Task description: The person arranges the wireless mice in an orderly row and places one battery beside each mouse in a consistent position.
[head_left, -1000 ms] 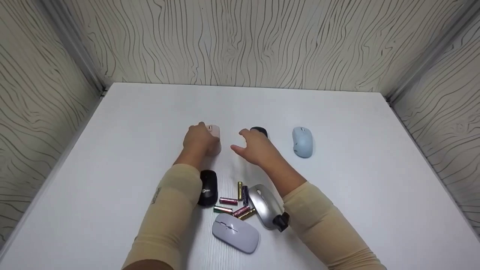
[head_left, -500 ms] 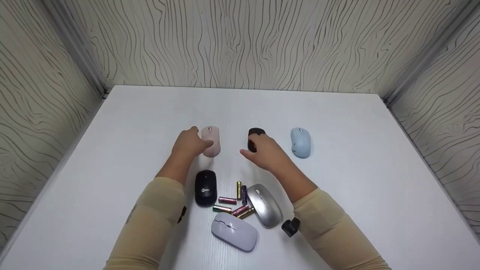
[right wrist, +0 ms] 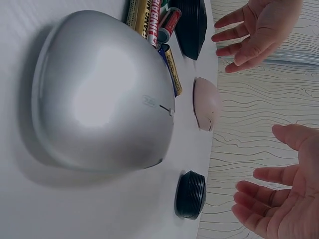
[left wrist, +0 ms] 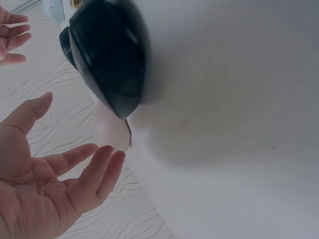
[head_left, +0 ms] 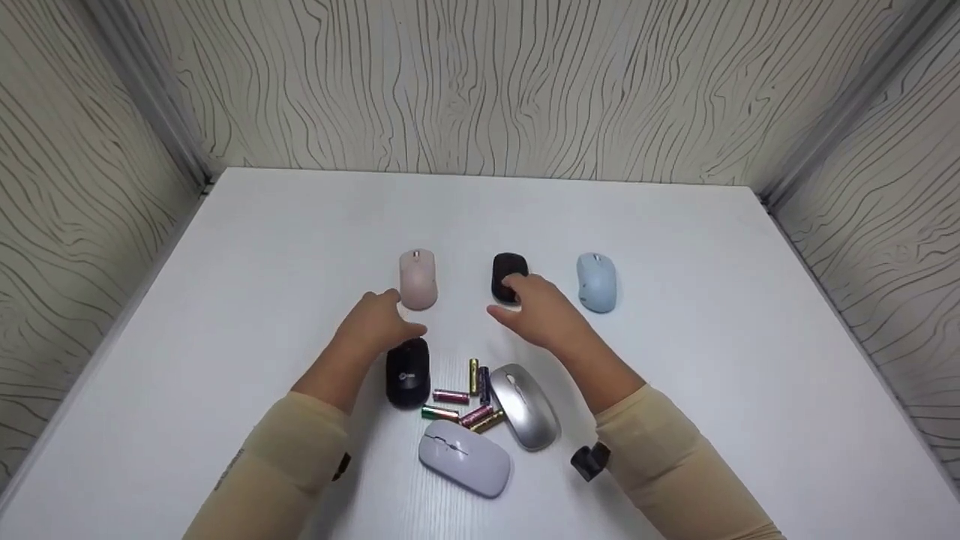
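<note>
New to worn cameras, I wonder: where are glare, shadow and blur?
Right wrist: strong glare on the silver mouse, shadow along its edge; left wrist: the nearer black mouse looks blurred, with hazy shadow on the table; head: milder shine on the silver mouse, shadow beside the left sleeve.

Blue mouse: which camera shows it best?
The head view: the blue mouse lies whole and uncovered there. The left wrist view catches only part at the top edge; the right wrist view shows none.
</note>
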Motion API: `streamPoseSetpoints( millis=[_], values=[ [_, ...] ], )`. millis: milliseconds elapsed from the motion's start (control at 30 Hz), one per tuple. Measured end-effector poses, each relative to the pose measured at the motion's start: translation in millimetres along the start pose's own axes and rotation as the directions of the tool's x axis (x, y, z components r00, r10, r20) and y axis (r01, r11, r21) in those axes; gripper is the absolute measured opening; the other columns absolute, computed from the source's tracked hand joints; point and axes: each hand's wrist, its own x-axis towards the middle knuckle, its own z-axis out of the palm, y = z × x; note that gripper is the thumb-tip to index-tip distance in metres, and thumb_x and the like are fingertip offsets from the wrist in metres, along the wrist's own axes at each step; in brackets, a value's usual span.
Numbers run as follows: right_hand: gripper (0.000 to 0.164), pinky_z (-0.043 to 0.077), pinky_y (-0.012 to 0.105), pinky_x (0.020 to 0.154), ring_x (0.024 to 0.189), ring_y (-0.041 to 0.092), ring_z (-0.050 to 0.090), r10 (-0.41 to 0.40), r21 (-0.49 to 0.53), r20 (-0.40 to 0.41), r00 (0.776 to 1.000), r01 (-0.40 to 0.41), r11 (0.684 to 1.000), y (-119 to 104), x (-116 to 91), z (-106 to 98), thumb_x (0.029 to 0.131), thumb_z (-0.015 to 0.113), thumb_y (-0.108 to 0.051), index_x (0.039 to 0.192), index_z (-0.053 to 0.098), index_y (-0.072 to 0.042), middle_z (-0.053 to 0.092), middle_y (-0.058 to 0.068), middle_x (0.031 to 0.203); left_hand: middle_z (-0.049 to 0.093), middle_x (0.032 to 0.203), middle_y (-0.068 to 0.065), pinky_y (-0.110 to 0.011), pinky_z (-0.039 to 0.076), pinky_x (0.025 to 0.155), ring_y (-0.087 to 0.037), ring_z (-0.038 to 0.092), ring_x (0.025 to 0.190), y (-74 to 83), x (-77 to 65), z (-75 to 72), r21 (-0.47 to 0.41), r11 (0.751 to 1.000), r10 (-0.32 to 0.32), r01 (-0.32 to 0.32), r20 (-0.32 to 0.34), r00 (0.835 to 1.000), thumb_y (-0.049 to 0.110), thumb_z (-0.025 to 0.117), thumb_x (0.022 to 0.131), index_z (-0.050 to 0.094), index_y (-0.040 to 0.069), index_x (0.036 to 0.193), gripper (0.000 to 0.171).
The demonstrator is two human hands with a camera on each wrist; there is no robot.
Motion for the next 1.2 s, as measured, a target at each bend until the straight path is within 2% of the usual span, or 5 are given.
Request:
streamPoseSetpoints(
  millis=[267, 433, 867, 1067, 1200],
  values=[
    [0.059, 0.036, 0.043, 0.100, 0.123, 0.031, 0.042, -0.041, 0.003, 0.001, 0.999, 0.041, 0.999, 1.0, -5.4, -0.2, 0.087, 0.058, -0.041, 0.132, 0.046, -0.004, 0.045, 0.017, 0.135, 0.049, 0.129, -0.021, -0.047, 0.030, 0.103, -0.036, 0.037, 0.126, -6.6, -4.3, 12.4, 0.043, 0.999, 0.018, -0.022, 0.080, 0.997, 0.033, 0.071, 0.075, 0.043, -0.002, 0.133, 0.074],
    [0.059, 0.040, 0.042, 0.096, 0.118, 0.029, 0.047, -0.031, 0.005, 0.007, 0.999, 0.031, 1.000, 2.1, -7.6, 1.1, 0.087, 0.057, -0.042, 0.133, 0.046, -0.005, 0.047, 0.015, 0.133, 0.060, 0.112, -0.018, -0.043, 0.040, 0.094, -0.033, 0.052, 0.108, -11.1, -3.0, 19.1, 0.075, 0.994, 0.071, -0.076, 0.070, 0.995, 0.029, 0.075, 0.071, 0.054, -0.004, 0.119, 0.062],
    [0.059, 0.046, 0.040, 0.087, 0.107, 0.026, 0.054, -0.011, 0.000, 0.019, 1.000, 0.011, 1.000, 3.3, -12.9, 5.5, 0.087, 0.058, -0.042, 0.132, 0.046, -0.006, 0.056, 0.014, 0.115, 0.062, 0.097, -0.014, -0.040, 0.045, 0.084, -0.026, 0.056, 0.090, -6.7, -8.7, 22.6, 0.052, 0.997, 0.061, -0.064, 0.072, 0.996, 0.027, 0.075, 0.072, 0.061, -0.002, 0.105, 0.047],
    [0.059, 0.045, 0.040, 0.087, 0.106, 0.026, 0.053, -0.020, 0.005, 0.036, 0.999, 0.019, 1.000, 4.4, -17.4, 3.9, 0.087, 0.058, -0.041, 0.132, 0.046, -0.006, 0.057, 0.015, 0.114, 0.062, 0.100, -0.015, -0.040, 0.045, 0.085, -0.027, 0.056, 0.093, -4.9, -10.6, 22.5, 0.056, 0.996, 0.065, -0.069, 0.075, 0.995, 0.028, 0.074, 0.072, 0.060, -0.002, 0.107, 0.048],
    [0.058, 0.045, 0.041, 0.085, 0.104, 0.027, 0.054, -0.035, 0.008, 0.050, 0.998, 0.035, 0.999, 5.5, -22.3, 3.7, 0.086, 0.060, -0.040, 0.130, 0.047, -0.005, 0.057, 0.017, 0.114, 0.060, 0.108, -0.016, -0.043, 0.043, 0.089, -0.028, 0.055, 0.100, -6.1, -10.8, 22.3, 0.043, 0.998, 0.039, -0.043, 0.083, 0.996, 0.029, 0.073, 0.074, 0.058, -0.001, 0.113, 0.052]
  ],
)
